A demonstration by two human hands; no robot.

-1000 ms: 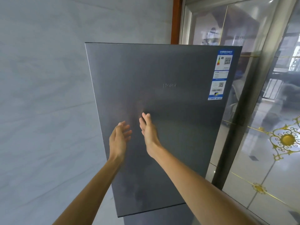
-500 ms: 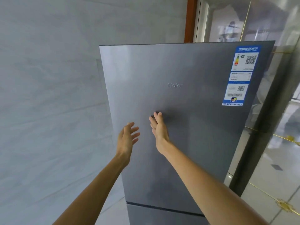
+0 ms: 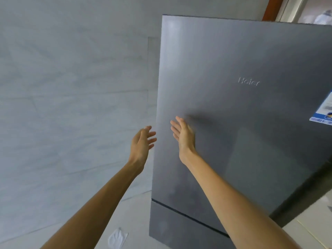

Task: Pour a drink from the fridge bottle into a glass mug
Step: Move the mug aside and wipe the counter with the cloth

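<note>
Both hands hold nothing, fingers loose: left hand (image 3: pixel 142 141) by the left edge of the fridge door (image 3: pixel 242 132), right hand (image 3: pixel 183 135) flat at its face. Best hook fingers behind that edge and pull steadily. The bottle and mug are out of sight.

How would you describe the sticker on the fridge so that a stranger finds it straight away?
Start at the grey fridge door on the right of the view. Follow it past the raised brand lettering to the picture's right edge. There sits the sticker, partly cut off: the only blue and white patch on plain grey metal.
</note>
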